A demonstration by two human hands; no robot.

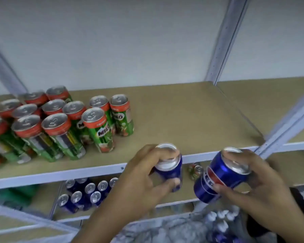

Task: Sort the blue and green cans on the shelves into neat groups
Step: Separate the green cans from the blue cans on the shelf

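Each hand grips one blue can just in front of the upper shelf's front rail (98, 170): the left hand (139, 183) wraps fingers and thumb around an upright blue can (170, 170), the right hand (253, 183) clasps a tilted blue can (216, 179). Green cans (60, 123) cluster above that rail at left; more blue cans (88, 192) stand below it, likely where these two belong.

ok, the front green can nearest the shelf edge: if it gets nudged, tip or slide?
Likely tips: the green can is tall and slim, so a high push should topple it. Once down, its round body would probably roll toward the shelf edge. Its neighbours stand close on the left, so they might get knocked too.
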